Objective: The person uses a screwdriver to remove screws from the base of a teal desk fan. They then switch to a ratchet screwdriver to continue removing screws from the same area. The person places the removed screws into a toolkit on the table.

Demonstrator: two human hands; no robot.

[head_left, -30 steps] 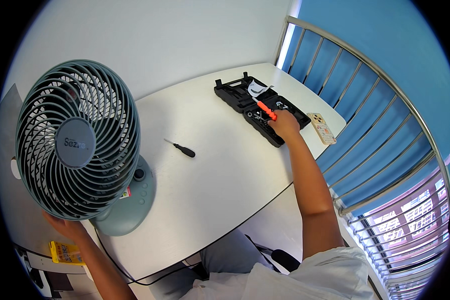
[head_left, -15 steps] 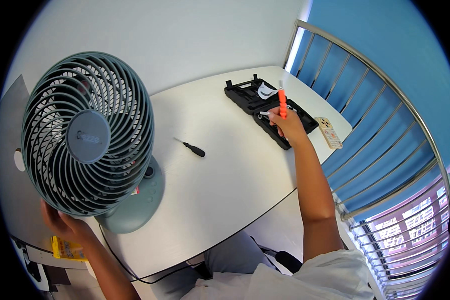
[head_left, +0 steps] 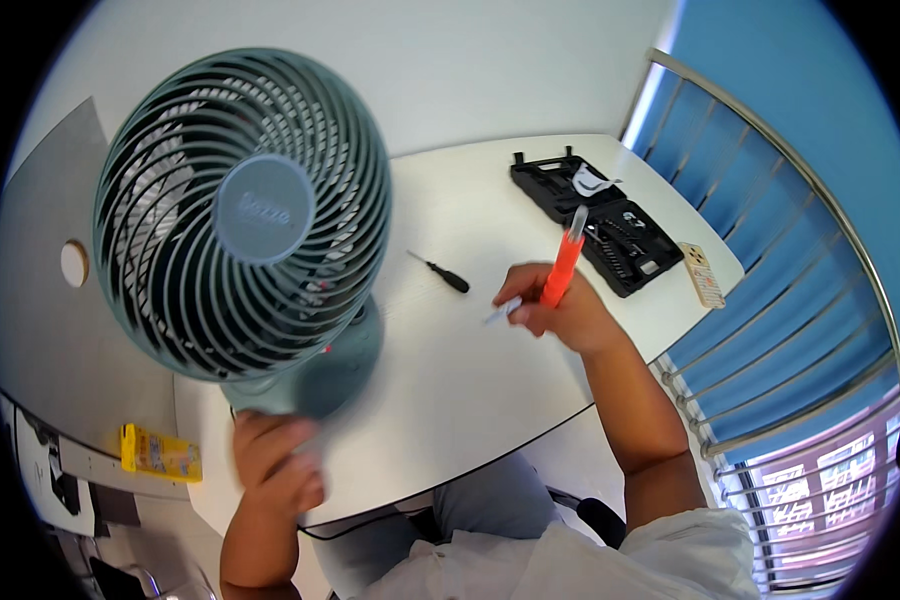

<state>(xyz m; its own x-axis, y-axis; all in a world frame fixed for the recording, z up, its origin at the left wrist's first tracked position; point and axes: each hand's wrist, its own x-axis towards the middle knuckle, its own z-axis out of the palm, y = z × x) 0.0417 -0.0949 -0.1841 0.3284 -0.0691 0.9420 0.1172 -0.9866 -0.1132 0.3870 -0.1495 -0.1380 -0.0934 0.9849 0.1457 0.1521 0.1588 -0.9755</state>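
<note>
A grey-green desk fan [head_left: 350, 350] stands at the left of the white table, its round grille tilted upward. My left hand [head_left: 275, 465] is in front of the fan's base, its fingers smeared by motion. Over the table's middle, my right hand [head_left: 575, 318] is closed around an orange-handled screwdriver [head_left: 562, 272], whose metal end points up and away. Its thumb and fingers also pinch a small, slim, pale metal piece [head_left: 503, 311], too blurred to name. A black-handled screwdriver [head_left: 454, 281] lies between the fan and my right hand.
A black tool case [head_left: 542, 183] lies open at the back right, with small parts and a white paper inside. Beside it is a patterned phone [head_left: 703, 275]. A metal railing [head_left: 770, 130] borders the right side. At lower left is a yellow package [head_left: 160, 454].
My right hand has drawn back from the tool case toward me, carrying the orange-handled screwdriver and small piece. My left hand has left the grille's lower edge and moved right. The view has shifted.
</note>
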